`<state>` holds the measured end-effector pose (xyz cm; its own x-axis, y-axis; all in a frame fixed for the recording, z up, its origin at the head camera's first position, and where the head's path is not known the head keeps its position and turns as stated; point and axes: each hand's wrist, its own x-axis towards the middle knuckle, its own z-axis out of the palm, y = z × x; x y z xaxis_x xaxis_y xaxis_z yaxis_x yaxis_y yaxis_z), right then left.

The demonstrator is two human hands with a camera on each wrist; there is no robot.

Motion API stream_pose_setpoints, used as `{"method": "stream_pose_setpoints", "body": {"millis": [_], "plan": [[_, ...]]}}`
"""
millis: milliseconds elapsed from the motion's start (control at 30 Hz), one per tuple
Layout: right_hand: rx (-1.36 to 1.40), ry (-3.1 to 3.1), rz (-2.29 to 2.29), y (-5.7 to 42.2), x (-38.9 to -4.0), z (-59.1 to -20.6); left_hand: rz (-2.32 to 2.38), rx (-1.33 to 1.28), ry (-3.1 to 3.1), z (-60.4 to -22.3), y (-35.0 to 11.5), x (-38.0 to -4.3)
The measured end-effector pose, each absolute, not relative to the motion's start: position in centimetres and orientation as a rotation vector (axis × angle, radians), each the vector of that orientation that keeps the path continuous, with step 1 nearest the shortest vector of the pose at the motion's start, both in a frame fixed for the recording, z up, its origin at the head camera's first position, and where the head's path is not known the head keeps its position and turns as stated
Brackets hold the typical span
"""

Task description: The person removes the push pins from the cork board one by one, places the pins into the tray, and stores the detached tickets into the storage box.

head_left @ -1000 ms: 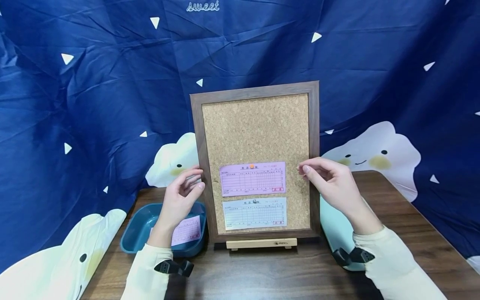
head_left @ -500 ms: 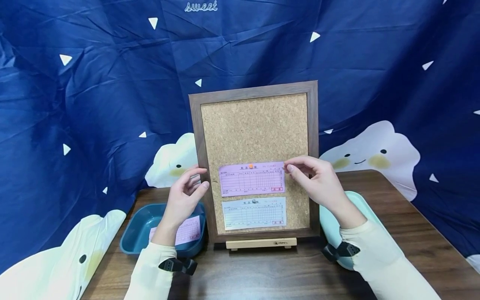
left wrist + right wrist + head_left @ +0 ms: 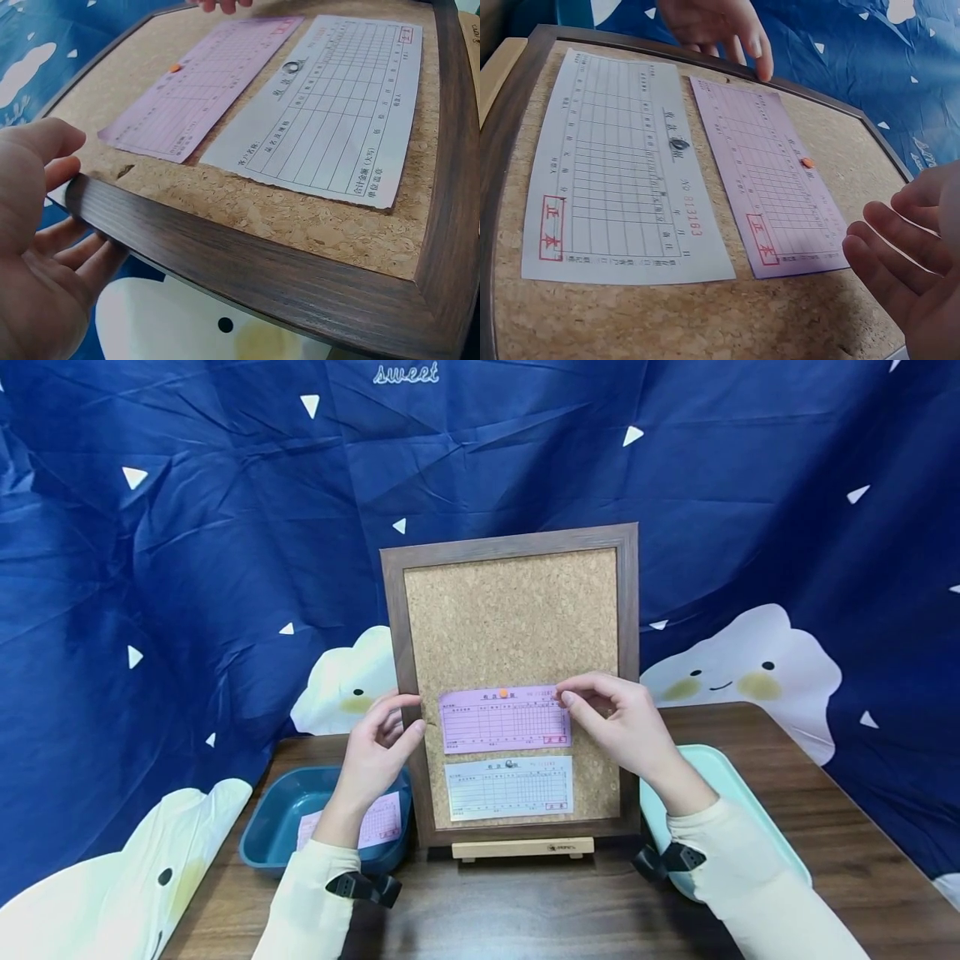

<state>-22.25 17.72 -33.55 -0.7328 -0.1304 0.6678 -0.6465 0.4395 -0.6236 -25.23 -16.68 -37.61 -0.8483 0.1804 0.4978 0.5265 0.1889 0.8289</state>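
Note:
A wood-framed cork board stands upright on the table. A pink receipt slip hangs on it from an orange pushpin. Below is a pale blue receipt slip with a clear pushpin. My left hand is at the board's left edge, its fingers loosely bent. In the left wrist view, some of its fingers reach over the frame and others lie beside its outer edge. My right hand has its fingertips at the pink slip's upper right corner, fingers relaxed and apart in the right wrist view.
A blue basin with a pink slip in it stands left of the board. A mint-green tray lies on the right, partly behind my right forearm. A small wooden ledge is under the board; blue cloth hangs behind.
My right hand has moved left from the bare cork near the frame to the pink slip's upper right corner. My left hand has shifted slightly right over the frame's left side.

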Motion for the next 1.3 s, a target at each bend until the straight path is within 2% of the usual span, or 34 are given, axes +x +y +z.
{"method": "stream_pose_setpoints", "body": {"millis": [267, 1300], "plan": [[0.654, -2.184, 1.206, 17.1, -22.6, -33.6, -1.642, -0.613, -2.221, -37.2, -16.2, -25.4], [0.671, -2.200, 1.167, 14.5, -23.4, -33.1, -1.494, -0.673, -2.166, -36.9, -14.5, -26.0]]}}
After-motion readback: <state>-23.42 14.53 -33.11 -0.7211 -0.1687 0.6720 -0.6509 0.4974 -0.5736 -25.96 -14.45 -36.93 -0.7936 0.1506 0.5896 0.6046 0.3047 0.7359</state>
